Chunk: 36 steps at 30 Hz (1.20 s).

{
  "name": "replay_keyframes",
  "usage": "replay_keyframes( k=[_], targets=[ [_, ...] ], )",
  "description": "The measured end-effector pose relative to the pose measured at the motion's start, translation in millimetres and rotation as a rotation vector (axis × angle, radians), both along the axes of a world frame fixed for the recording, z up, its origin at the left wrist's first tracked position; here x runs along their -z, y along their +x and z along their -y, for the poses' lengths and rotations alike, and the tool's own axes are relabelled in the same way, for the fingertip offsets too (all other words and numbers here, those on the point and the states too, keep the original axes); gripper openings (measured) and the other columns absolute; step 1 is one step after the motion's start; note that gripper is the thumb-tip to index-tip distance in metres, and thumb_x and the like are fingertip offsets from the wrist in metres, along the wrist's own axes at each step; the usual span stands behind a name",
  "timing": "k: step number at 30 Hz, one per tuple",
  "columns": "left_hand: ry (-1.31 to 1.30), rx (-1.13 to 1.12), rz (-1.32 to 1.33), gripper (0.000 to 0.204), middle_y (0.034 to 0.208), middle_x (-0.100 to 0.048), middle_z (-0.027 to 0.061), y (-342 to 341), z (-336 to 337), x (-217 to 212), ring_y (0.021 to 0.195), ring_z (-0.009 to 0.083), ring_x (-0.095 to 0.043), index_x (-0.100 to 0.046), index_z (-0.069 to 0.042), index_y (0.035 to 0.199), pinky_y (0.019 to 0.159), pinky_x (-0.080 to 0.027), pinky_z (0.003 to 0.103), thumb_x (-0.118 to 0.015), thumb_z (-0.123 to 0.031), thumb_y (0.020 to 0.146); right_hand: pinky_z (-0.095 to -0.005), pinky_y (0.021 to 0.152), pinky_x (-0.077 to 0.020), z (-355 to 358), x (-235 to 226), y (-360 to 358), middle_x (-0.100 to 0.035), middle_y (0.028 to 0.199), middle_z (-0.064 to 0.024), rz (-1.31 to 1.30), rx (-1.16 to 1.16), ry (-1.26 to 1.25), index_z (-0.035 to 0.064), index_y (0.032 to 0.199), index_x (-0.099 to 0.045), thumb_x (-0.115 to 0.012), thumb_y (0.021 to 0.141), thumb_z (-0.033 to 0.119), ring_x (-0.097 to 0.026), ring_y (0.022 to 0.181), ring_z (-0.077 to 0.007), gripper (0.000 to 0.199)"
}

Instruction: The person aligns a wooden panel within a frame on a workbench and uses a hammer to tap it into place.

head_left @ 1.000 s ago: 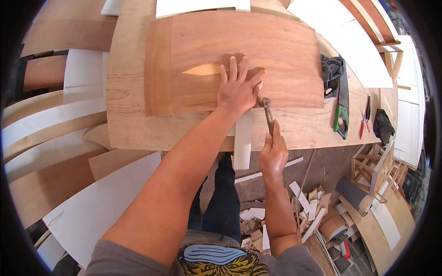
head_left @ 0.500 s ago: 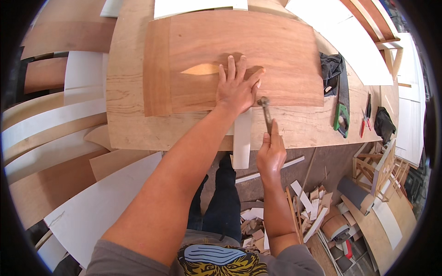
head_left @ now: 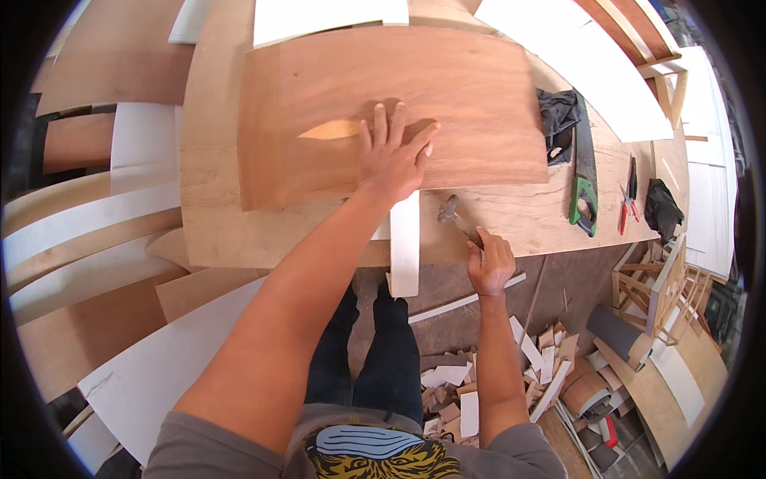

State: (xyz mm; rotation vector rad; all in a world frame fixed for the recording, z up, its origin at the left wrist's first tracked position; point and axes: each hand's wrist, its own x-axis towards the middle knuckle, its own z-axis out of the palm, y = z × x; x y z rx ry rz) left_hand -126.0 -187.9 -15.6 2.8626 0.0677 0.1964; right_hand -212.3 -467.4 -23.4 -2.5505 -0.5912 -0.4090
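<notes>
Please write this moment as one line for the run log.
left hand: spread on brown board | right hand: holds hammer | hammer head: over table, apart from board | nearby: saw

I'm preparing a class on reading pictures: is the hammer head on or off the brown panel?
Off: tabletop shows between the hammer head and the near edge of the brown panel.

Woodworking workshop. Plywood-topped surface (head_left: 219, 239) at center carries a green-handled handsaw (head_left: 586, 152) and red-handled hand tool (head_left: 623, 219), right side; hammer (head_left: 449, 212) is in use mid-frame. Wood and white panels (head_left: 116, 76) line the left edge. Offcuts (head_left: 470, 413) litter the floor (head_left: 447, 279), lower right of center.
</notes>
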Motion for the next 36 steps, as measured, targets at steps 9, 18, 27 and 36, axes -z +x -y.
replay_keyframes(
  k=[9,18,27,36],
  targets=[
    [0.036,-0.039,-0.013,0.046,0.175,-0.026,0.0139,-2.8,6.9,-2.6,0.161,0.0457,-0.017,-0.049,-0.046,0.157,0.125,-0.018,0.071,-0.046,-0.044,0.111,-0.0501,0.093,-0.0494,36.7,1.2,65.4,-0.068,0.113,-0.0196,0.052,0.065,0.094,0.0002,0.117,-0.071,-0.071,0.093,0.007,-0.062,0.108,-0.0414,0.026],
    [0.078,-0.157,0.024,0.045,0.174,-0.028,0.0154,5.7,36.3,1.2,0.16,0.0498,-0.017,-0.054,-0.041,0.154,0.124,-0.018,0.071,-0.05,-0.044,0.11,-0.053,0.088,-0.0534,90.7,17.4,300.5,-0.073,0.098,-0.0261,0.097,0.393,0.078,-0.0052,0.095,-0.073,-0.058,0.084,0.007,-0.069,0.094,-0.049,0.021],
    [-0.082,-0.513,0.188,0.058,0.162,-0.044,0.0204,-62.5,-51.5,-17.5,0.154,0.0448,-0.032,-0.063,-0.011,0.146,0.124,-0.026,0.059,-0.069,-0.045,0.1,-0.0539,0.096,-0.0517,102.8,30.4,342.2,-0.07,0.112,-0.0342,-0.237,0.299,-0.112,-0.004,0.105,-0.071,-0.054,0.082,0.006,-0.066,0.11,-0.0525,0.031],
    [-0.504,-0.978,0.101,0.086,0.129,-0.07,0.0288,-141.6,-131.1,-28.3,0.12,0.0398,-0.068,-0.058,0.01,0.139,0.102,-0.052,0.044,-0.079,-0.058,0.091,-0.0524,0.098,-0.0513,103.0,31.8,340.3,-0.072,0.115,-0.0316,-0.407,0.32,-0.118,-0.0057,0.115,-0.07,-0.056,0.08,0.005,-0.065,0.113,-0.0528,0.039]
  ],
)
